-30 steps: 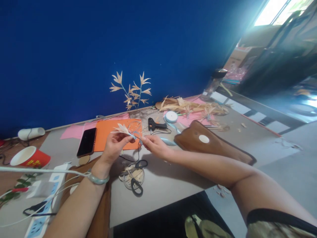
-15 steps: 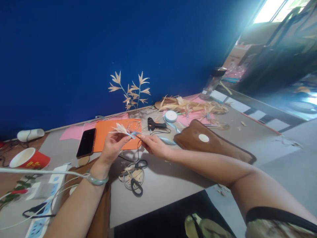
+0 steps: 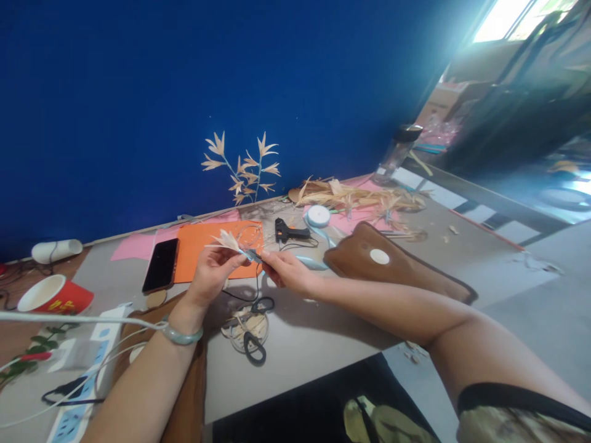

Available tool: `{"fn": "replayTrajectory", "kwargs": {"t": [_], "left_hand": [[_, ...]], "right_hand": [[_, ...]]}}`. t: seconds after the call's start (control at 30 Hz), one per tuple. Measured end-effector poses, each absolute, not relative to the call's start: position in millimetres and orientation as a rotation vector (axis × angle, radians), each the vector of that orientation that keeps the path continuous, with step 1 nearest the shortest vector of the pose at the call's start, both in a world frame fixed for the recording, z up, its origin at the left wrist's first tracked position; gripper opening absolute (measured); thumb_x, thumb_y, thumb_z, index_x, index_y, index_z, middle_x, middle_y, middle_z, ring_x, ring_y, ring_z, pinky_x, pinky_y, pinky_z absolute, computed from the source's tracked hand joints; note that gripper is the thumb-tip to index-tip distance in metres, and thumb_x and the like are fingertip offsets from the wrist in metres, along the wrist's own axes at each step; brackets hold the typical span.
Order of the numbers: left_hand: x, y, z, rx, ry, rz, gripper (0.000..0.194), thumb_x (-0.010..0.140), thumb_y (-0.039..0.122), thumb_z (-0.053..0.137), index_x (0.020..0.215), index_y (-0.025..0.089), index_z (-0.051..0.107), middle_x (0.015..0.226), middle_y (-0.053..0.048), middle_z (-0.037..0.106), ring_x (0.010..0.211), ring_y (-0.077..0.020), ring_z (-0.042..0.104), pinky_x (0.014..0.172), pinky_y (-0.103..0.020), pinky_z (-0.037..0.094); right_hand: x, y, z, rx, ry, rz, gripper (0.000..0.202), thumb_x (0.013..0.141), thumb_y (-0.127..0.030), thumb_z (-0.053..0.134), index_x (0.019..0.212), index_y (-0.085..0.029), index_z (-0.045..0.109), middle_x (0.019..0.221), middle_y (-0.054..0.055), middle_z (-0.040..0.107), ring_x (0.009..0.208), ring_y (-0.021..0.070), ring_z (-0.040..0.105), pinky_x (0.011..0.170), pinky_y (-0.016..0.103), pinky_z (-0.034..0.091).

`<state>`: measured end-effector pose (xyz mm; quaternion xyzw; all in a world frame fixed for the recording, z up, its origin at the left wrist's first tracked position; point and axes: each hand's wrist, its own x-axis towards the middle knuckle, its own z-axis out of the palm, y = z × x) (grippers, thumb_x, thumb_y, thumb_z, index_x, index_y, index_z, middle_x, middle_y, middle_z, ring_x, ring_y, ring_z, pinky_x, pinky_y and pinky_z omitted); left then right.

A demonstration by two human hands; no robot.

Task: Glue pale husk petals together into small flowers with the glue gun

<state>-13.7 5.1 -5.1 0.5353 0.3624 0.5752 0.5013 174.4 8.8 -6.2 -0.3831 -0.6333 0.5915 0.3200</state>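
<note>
A pale husk flower (image 3: 226,240) with a light blue wrapped base is pinched in my left hand (image 3: 211,271), above an orange sheet (image 3: 189,255). My right hand (image 3: 286,271) is closed beside it, its fingertips at the blue ribbon (image 3: 252,255) by the flower's base. The ribbon looks darker and wider there; its loose end hangs below. Beyond my hands, finished husk flowers on blue stems (image 3: 249,172) stand against the blue wall. A white ribbon spool (image 3: 319,216) and a black glue gun (image 3: 292,231) lie behind my right hand.
Black-handled scissors (image 3: 253,347) rest on a dish of husk scraps. A phone (image 3: 161,264), red cup (image 3: 58,295) and power strip (image 3: 85,381) are left. A brown bear-shaped mat (image 3: 406,264), husk pile (image 3: 351,197) and glass bottle (image 3: 398,154) are right.
The blue ribbon at the flower's base has turned and looks darker and broader. The flower has shifted slightly right, while both hands stay nearly in place.
</note>
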Motion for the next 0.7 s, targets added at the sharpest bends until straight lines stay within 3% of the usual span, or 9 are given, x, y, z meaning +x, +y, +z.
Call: {"fn": "replayTrajectory", "kwargs": {"t": [0.2,0.43,0.7], "left_hand": [[-9.4,2.3,-1.3,1.180,0.824,1.430,0.019,0.067,0.020,0.079,0.081,0.016,0.067,0.070,0.000,0.071,0.067,-0.0170,0.071,0.067,-0.032,0.062],[-10.6,4.0,-1.7,1.236,0.873,1.393,0.018,0.072,0.023,0.076,0.083,0.015,0.066,0.074,-0.004,0.074,0.071,-0.0197,0.072,0.072,-0.037,0.062],[-11.2,7.4,-3.9,1.332,0.901,1.402,0.018,0.070,0.023,0.078,0.081,0.015,0.066,0.076,-0.003,0.073,0.075,-0.0183,0.072,0.077,-0.032,0.060]], "right_hand": [[175.9,7.0,-3.6,-1.025,-1.606,1.548,0.058,0.086,-0.069,0.040,0.057,-0.018,0.042,0.046,-0.007,0.034,0.040,0.0055,0.029,0.039,0.020,0.021],[181.5,-0.1,2.3,-1.058,-1.581,1.518,0.055,0.087,-0.066,0.039,0.060,-0.019,0.043,0.047,-0.006,0.033,0.041,0.0062,0.029,0.040,0.021,0.022],[180.6,-6.3,8.9,-1.087,-1.718,1.450,0.059,0.085,-0.070,0.038,0.059,-0.017,0.047,0.051,-0.005,0.038,0.044,0.0066,0.034,0.043,0.021,0.027]]}}
